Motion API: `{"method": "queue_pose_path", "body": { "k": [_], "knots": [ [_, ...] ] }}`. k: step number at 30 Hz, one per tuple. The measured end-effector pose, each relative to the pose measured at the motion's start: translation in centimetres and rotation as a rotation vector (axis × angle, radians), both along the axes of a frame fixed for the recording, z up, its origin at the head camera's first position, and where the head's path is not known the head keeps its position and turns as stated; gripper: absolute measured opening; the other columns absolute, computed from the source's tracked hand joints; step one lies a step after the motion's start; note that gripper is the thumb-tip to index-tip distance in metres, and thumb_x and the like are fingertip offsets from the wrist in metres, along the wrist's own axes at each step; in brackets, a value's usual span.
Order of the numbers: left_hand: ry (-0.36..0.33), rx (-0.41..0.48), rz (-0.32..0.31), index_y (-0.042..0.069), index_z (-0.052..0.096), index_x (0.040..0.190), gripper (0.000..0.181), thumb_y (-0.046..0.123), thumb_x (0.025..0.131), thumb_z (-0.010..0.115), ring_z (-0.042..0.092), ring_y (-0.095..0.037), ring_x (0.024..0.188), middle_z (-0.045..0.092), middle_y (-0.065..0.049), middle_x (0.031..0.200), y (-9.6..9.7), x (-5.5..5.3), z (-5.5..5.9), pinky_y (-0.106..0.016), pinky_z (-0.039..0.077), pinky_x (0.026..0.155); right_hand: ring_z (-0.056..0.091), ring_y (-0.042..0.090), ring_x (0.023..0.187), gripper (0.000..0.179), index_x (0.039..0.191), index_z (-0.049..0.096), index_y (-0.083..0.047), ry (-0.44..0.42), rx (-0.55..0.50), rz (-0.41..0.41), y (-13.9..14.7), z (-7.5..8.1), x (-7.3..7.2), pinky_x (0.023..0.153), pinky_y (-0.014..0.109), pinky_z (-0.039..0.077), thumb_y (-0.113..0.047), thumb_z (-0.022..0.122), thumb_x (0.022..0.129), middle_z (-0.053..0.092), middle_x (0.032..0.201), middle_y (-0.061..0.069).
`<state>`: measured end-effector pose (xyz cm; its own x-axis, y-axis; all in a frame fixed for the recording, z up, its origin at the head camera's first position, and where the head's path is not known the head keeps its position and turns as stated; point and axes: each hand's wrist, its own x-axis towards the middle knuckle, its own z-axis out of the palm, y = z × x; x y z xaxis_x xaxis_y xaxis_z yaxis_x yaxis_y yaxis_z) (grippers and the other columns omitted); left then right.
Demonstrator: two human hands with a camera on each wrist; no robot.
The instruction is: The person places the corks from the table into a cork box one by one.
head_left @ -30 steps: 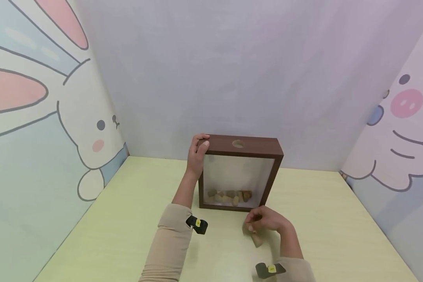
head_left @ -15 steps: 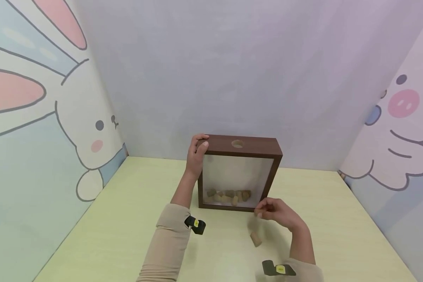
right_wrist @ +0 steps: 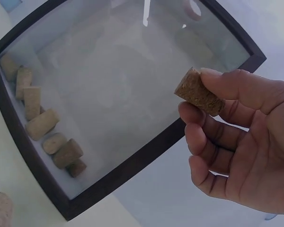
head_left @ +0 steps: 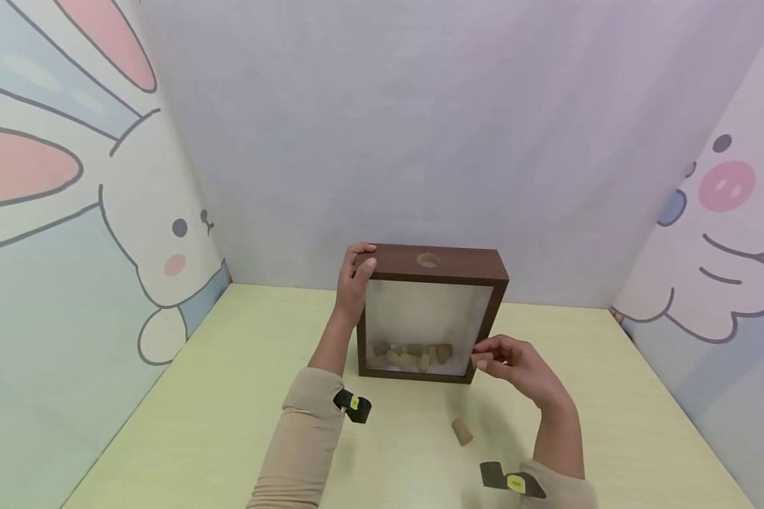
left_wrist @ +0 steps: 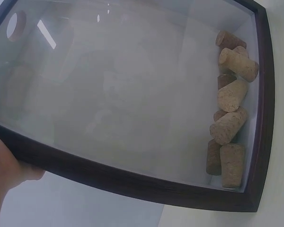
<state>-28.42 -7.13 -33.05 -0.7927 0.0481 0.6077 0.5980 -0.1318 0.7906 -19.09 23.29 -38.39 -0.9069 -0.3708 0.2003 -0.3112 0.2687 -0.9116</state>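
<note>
A dark brown wooden shadow box (head_left: pixel 446 263) with a clear front stands upright on the table, a round hole (head_left: pixel 429 260) in its top. Several corks (left_wrist: pixel 233 94) lie along its bottom inside. My left hand (head_left: pixel 353 279) grips the box's upper left corner, thumb in front and fingers over the top. Between thumb and fingers my right hand (head_left: pixel 522 367) pinches a cork (right_wrist: pixel 199 92), held in front of the box's lower right side. Another cork (head_left: pixel 462 432) lies on the table in front of the box.
The pale yellow-green table (head_left: pixel 242 424) meets a light grey back wall (head_left: pixel 420 127) just behind the box. Side walls carry a cartoon rabbit (head_left: pixel 165 240) on the left and a cartoon pig (head_left: pixel 719 233) on the right.
My right hand has lifted a cork off the table and moved up and to the right, beside the box's edge. One cork stays on the table; the left hand keeps its grip.
</note>
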Motion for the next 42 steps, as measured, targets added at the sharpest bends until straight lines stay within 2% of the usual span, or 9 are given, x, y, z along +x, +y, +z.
{"method": "queue_pose_path", "body": {
  "k": [4, 10, 14, 15, 22, 24, 31, 37, 42],
  "knots": [
    [0.007, -0.002, 0.017, -0.001, 0.044, 0.12, 0.045, 0.031, 0.088, 0.047, 0.031, -0.02, 0.123, 0.037, -0.012, 0.132, -0.1, -0.1, -0.1, -0.04, 0.025, 0.095, 0.06, 0.022, 0.08, 0.021, 0.105, 0.059, 0.004, 0.061, -0.011, 0.029, 0.1, 1.4, 0.0, 0.072, 0.031, 0.049, -0.006, 0.064, 0.087, 0.065, 0.095, 0.017],
    [0.012, -0.011, 0.017, -0.002, 0.043, 0.12, 0.045, 0.03, 0.089, 0.046, 0.03, -0.022, 0.123, 0.035, -0.016, 0.133, -0.2, 0.3, 0.3, -0.042, 0.024, 0.096, 0.059, 0.018, 0.079, 0.017, 0.103, 0.06, 0.003, 0.156, -0.019, 0.033, 0.2, 3.8, -0.1, 0.07, 0.028, 0.048, -0.003, 0.062, 0.087, 0.064, 0.094, 0.017],
    [0.003, -0.009, 0.006, -0.003, 0.042, 0.119, 0.044, 0.029, 0.089, 0.045, 0.03, -0.022, 0.123, 0.034, -0.018, 0.133, -0.2, 0.3, 0.1, -0.042, 0.023, 0.096, 0.06, 0.018, 0.08, 0.017, 0.104, 0.06, 0.004, 0.183, -0.008, 0.039, 0.3, 5.2, -0.2, 0.071, 0.027, 0.048, -0.002, 0.062, 0.087, 0.065, 0.095, 0.013],
    [0.004, -0.009, 0.006, -0.001, 0.042, 0.12, 0.045, 0.031, 0.088, 0.046, 0.03, -0.021, 0.123, 0.035, -0.015, 0.133, -0.2, -0.1, -0.1, -0.042, 0.023, 0.096, 0.06, 0.018, 0.081, 0.018, 0.104, 0.06, 0.004, 0.188, -0.006, 0.044, 0.4, 5.5, -0.2, 0.071, 0.027, 0.048, -0.001, 0.061, 0.088, 0.065, 0.095, 0.013],
    [-0.03, -0.029, -0.012, -0.003, 0.041, 0.122, 0.039, 0.02, 0.091, 0.042, 0.027, -0.023, 0.124, 0.03, -0.018, 0.136, -0.3, -0.3, 0.2, -0.041, 0.022, 0.096, 0.062, 0.019, 0.087, 0.02, 0.109, 0.06, 0.004, 0.223, 0.021, 0.07, 0.5, 8.1, -0.7, 0.076, 0.028, 0.048, -0.002, 0.058, 0.09, 0.064, 0.099, 0.019],
    [-0.037, -0.035, -0.012, -0.005, 0.04, 0.121, 0.038, 0.018, 0.09, 0.042, 0.028, -0.024, 0.123, 0.03, -0.02, 0.135, -0.4, -0.1, 0.4, -0.04, 0.023, 0.096, 0.062, 0.019, 0.087, 0.022, 0.11, 0.058, 0.006, 0.234, 0.036, 0.071, 0.4, 8.7, -0.8, 0.076, 0.027, 0.048, -0.002, 0.058, 0.09, 0.064, 0.098, 0.02],
    [-0.028, -0.032, -0.004, -0.009, 0.039, 0.118, 0.038, 0.016, 0.09, 0.04, 0.03, -0.024, 0.12, 0.031, -0.023, 0.133, 0.0, 2.1, 2.3, -0.04, 0.024, 0.094, 0.06, 0.02, 0.08, 0.02, 0.106, 0.056, 0.003, 0.274, 0.084, 0.062, 0.1, 11.3, -1.6, 0.073, 0.026, 0.048, -0.004, 0.061, 0.089, 0.063, 0.092, 0.021],
    [-0.02, -0.032, 0.018, -0.009, 0.041, 0.117, 0.037, 0.015, 0.089, 0.04, 0.032, -0.023, 0.118, 0.034, -0.022, 0.131, -0.1, 2.4, 2.3, -0.039, 0.024, 0.093, 0.062, 0.028, 0.084, 0.018, 0.106, 0.058, 0.005, 0.3, 0.038, 0.126, -0.2, 13.0, -2.3, 0.074, 0.029, 0.049, 0.003, 0.058, 0.089, 0.065, 0.097, 0.016],
    [0.0, -0.03, 0.016, -0.01, 0.04, 0.117, 0.038, 0.015, 0.089, 0.04, 0.031, -0.023, 0.117, 0.033, -0.025, 0.131, -0.2, 2.3, 2.3, -0.037, 0.024, 0.092, 0.061, 0.029, 0.085, 0.022, 0.11, 0.056, 0.007, 0.298, 0.045, 0.148, -0.5, 14.1, -2.9, 0.074, 0.029, 0.049, 0.001, 0.059, 0.088, 0.065, 0.098, 0.013]
  ]
}}
